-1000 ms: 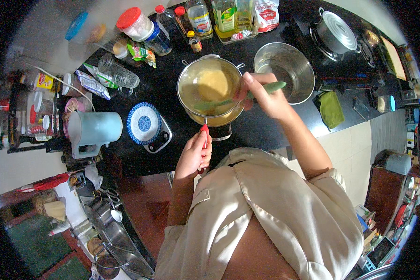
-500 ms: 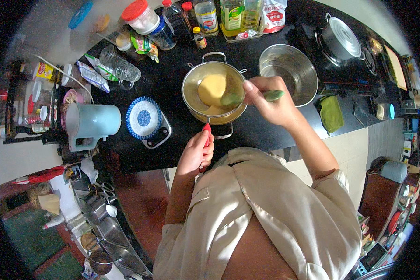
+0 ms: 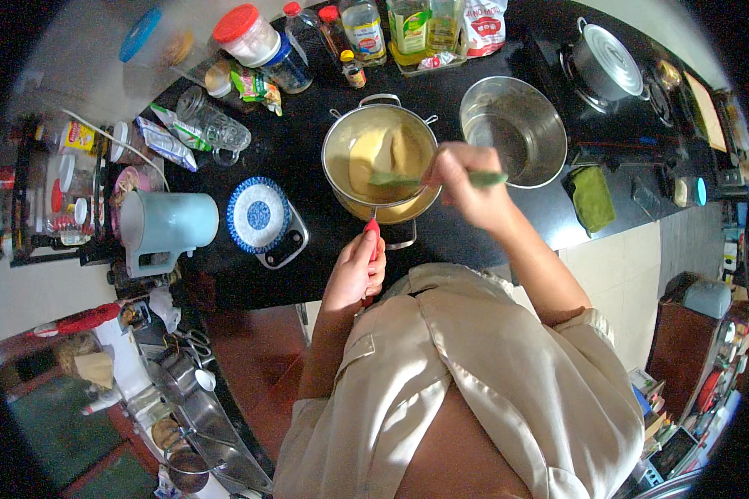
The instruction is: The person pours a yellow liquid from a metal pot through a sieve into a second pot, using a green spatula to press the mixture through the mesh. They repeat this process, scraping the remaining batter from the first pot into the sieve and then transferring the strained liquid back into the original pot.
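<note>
A round metal strainer [image 3: 341, 137] sits over a steel pot [image 3: 391, 208] on the black counter and holds a pale yellow mash. My left hand [image 3: 356, 270] grips the strainer's red handle [image 3: 373, 226] at the near rim. My right hand [image 3: 466, 187] holds a green spatula [image 3: 391, 178], whose blade lies across the mash inside the strainer.
An empty steel bowl [image 3: 516, 129] stands right of the pot, with a green cloth [image 3: 592, 198] beside it. A lidded pot [image 3: 605, 62] is on the stove at far right. A blue plate on a scale [image 3: 260, 214], a pale blue jug [image 3: 166, 223], bottles and jars crowd the left and back.
The spatula blade has shifted a little across the mash. The view has tilted, so everything sits slightly higher and to the right. My left hand keeps its hold on the red handle.
</note>
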`<state>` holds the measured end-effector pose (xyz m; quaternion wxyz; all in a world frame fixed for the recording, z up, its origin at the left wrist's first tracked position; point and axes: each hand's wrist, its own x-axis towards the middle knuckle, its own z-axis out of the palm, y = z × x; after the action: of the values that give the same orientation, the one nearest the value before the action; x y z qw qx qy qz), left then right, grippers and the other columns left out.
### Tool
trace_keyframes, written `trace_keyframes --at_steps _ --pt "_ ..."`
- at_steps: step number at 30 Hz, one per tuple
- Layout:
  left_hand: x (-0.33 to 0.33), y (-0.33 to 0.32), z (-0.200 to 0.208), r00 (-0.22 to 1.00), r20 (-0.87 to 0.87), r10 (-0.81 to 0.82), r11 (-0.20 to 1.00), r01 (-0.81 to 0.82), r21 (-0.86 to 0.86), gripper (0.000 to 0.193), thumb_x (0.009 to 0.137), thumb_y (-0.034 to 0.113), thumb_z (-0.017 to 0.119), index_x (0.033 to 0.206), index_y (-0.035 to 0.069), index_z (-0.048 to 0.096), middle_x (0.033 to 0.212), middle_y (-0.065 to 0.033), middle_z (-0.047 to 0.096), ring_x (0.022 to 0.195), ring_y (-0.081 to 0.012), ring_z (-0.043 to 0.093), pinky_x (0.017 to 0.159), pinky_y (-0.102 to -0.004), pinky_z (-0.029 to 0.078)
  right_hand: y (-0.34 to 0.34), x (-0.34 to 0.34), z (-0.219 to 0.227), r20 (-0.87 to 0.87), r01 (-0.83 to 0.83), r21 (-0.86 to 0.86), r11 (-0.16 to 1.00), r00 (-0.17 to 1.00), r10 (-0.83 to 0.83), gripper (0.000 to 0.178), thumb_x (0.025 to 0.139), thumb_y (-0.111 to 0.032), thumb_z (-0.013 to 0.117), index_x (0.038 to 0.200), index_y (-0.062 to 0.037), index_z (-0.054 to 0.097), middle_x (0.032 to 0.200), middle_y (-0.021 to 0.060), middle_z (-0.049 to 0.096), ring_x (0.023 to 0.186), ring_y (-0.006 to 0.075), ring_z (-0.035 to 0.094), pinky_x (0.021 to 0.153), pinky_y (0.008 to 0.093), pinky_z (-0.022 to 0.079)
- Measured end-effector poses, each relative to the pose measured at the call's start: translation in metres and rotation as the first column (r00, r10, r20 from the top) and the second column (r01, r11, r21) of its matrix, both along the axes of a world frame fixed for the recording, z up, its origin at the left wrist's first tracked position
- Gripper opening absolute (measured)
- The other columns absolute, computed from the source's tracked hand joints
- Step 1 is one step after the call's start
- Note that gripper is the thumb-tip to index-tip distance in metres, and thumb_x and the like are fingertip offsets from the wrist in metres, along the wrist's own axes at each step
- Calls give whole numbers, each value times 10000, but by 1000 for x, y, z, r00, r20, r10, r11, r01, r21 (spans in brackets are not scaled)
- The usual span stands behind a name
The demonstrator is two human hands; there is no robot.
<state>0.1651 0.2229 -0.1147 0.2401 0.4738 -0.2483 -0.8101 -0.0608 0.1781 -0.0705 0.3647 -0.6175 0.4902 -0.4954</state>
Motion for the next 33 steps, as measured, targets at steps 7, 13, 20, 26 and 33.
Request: trace_keyframes --at_steps 7,13,20,26,33 --pt "-3 0 5 1000 -1 -18 1000 18 -9 315 977 403 404 852 118 456 525 65 323 350 -47 283 324 -213 223 -19 -5 -12 -330 22 -264 964 937 -112 413 943 -293 415 713 19 555 640 111 557 505 202 554 518 323 449" --pt "4 1 -1 1000 -19 -13 1000 12 -25 317 976 412 402 864 122 458 531 64 332 354 -46 292 324 -209 226 -2 -9 2 79 -20 57 998 997 15 562 981 -394 348 674 20 571 725 127 622 508 128 552 427 235 440" --pt "0 1 6 1000 -1 -11 1000 11 -1 324 971 421 416 855 122 461 532 69 331 359 -42 293 327 -206 229 -28 3 -23 135 146 -175 974 983 -123 403 955 -263 460 690 1 610 633 83 605 529 126 557 502 281 432" --pt "7 0 8 999 43 -4 999 5 -32 320 970 412 423 851 118 463 532 68 331 361 -40 291 328 -202 234 -7 -23 8 120 -98 221 970 990 73 608 967 -457 345 637 4 565 687 125 622 504 148 563 421 237 447" --pt "11 0 7 1000 -4 -23 1000 23 -5 314 974 400 419 853 114 465 532 65 334 360 -41 289 327 -200 232 -38 -26 33 -374 -96 -235 967 928 1 375 869 -325 601 689 4 592 602 157 549 560 292 569 517 377 436"
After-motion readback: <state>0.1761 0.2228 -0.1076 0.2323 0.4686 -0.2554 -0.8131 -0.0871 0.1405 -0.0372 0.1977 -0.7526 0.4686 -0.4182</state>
